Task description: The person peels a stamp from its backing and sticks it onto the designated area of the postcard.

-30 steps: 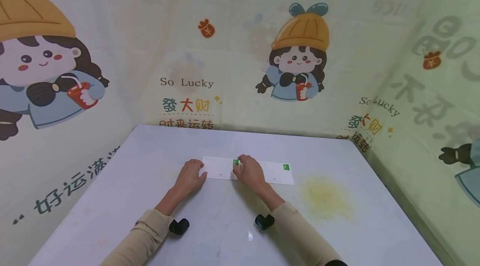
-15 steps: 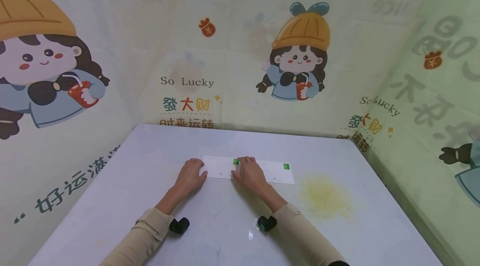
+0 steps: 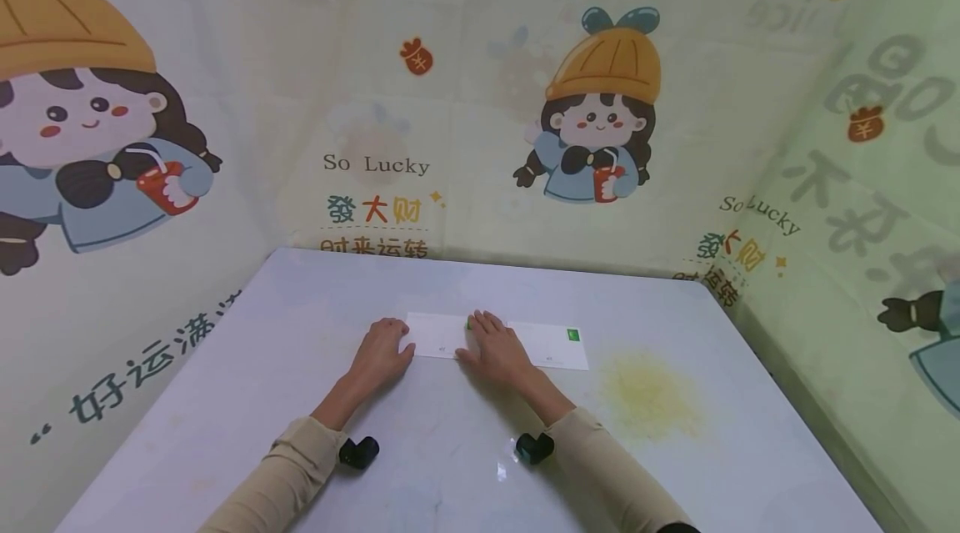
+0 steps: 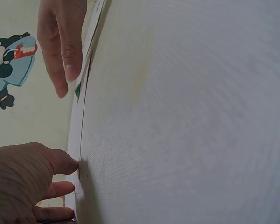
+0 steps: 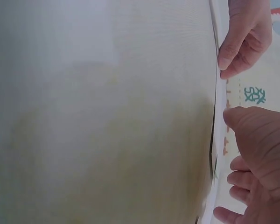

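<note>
Two white envelopes lie side by side on the table, each with a green stamp at its upper right. My left hand (image 3: 381, 351) rests at the left end of the left envelope (image 3: 435, 336), thumb and fingertips at its edge. Over the inner ends of both envelopes lies my right hand (image 3: 497, 351), its fingers extended and partly hiding the left envelope's stamp. The right envelope (image 3: 543, 345) shows its stamp (image 3: 573, 334) uncovered. In the left wrist view the right hand's fingers (image 4: 71, 56) hang close over the paper, with a dark gap along the envelope's near edge.
A white table (image 3: 315, 299) carries a yellowish stain (image 3: 648, 395) to the right of the envelopes. Cloth walls with printed cartoon figures (image 3: 600, 116) stand behind and at both sides. Dark wrist cameras (image 3: 535, 449) sit inside the beige sleeves (image 3: 607, 466).
My right hand has shifted slightly left and its fingers have straightened and spread over the left envelope's stamp, which showed more before. My left hand stays at the left edge.
</note>
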`<act>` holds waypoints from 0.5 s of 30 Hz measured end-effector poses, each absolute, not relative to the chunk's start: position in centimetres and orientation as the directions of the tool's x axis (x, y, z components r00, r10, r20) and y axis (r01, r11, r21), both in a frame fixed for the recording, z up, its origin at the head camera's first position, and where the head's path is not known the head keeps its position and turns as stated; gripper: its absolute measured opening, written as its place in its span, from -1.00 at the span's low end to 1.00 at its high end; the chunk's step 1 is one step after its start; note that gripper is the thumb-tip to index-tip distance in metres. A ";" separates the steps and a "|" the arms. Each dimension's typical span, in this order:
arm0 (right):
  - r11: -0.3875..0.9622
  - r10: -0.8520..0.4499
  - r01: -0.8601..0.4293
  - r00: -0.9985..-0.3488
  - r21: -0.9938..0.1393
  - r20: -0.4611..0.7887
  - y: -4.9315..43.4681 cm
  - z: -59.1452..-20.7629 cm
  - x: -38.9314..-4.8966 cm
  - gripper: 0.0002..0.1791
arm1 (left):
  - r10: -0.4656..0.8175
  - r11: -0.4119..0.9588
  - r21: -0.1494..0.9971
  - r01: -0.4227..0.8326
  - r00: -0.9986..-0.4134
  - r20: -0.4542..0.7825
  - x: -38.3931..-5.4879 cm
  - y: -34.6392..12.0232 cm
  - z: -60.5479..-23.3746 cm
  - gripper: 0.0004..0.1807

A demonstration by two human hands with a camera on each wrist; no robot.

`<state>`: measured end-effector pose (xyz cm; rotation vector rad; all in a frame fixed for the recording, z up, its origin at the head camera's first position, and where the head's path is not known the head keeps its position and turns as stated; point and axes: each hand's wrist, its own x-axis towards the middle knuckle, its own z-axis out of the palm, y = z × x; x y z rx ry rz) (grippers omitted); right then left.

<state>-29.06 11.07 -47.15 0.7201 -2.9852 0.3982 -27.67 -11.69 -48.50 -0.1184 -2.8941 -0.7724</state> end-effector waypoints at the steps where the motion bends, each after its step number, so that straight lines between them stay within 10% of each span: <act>1: 0.859 -0.447 -0.456 -0.890 -0.232 0.094 11.1 -47.3 -29.1 -0.22 | 0.039 0.865 0.489 0.113 -0.986 0.160 -27.6 -11.7 -48.5 -0.61; 15: 0.855 -0.493 -0.488 -0.870 -0.176 0.018 10.9 -47.5 -29.0 -0.21 | 0.028 0.874 0.476 0.098 -0.988 0.152 -27.2 -11.6 -48.2 -0.61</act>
